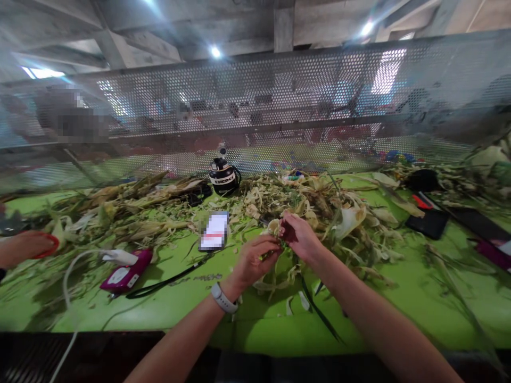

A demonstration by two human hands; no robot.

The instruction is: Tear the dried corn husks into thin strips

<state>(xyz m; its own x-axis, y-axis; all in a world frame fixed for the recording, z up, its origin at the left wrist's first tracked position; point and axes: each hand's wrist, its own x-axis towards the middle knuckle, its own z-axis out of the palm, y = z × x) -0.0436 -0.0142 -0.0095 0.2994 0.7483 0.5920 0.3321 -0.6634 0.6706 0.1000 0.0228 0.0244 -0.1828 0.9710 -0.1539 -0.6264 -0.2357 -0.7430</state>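
My left hand [255,260] and my right hand [300,236] meet over the green table. Between their fingertips is a small pale curled piece of corn husk [274,227], partly hidden by the fingers. The left hand's fingers are bent in a pinch from below and the left. From the right, the other hand closes its fingertips on the same piece. Torn husks and shreds [347,223] lie in a loose heap just behind and to the right of both hands. A dark flat strap [319,314] runs across the table below my right wrist.
A phone with a lit screen [215,231], a purple power bank [128,271] with a white plug and cable, and a black jar-shaped item [222,176] stand to the left. A co-worker's hand [27,249] is at far left. Dark phones [427,222] lie right. A perforated metal screen [255,114] rises behind.
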